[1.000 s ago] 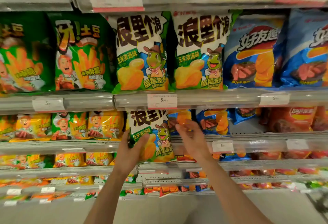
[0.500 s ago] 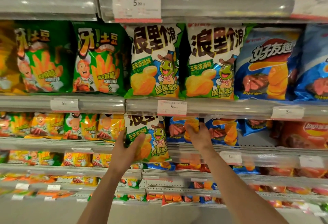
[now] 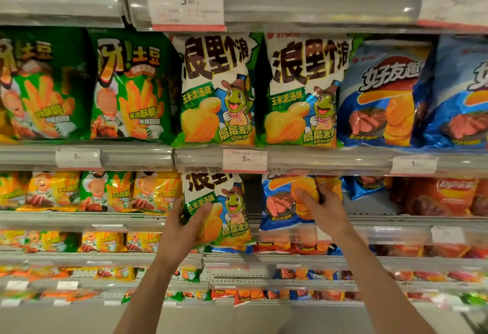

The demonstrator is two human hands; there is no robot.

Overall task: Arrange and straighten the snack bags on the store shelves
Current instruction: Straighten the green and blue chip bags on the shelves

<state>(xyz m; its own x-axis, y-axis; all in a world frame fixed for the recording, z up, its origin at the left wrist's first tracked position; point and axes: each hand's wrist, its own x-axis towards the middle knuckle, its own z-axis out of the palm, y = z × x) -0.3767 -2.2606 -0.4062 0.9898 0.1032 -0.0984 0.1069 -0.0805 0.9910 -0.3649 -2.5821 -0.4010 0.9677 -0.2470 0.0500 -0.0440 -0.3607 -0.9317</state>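
Currently the white-and-green snack bag (image 3: 216, 209) on the second shelf (image 3: 79, 218) is gripped at its edge by the left hand (image 3: 182, 230), while the blue bag (image 3: 285, 204) beside it is pinched by the right hand (image 3: 323, 210). Tugged unevenly, either could be tipped off the rail.

Upper full shelf: two green fry bags (image 3: 129, 88), two white corn-soup chip bags (image 3: 216, 90), two blue steak chip bags (image 3: 383, 95). Shelf below: one white corn-soup bag (image 3: 227, 209), one blue steak bag (image 3: 280, 204) clearly countable; others blurred. Hands: two.
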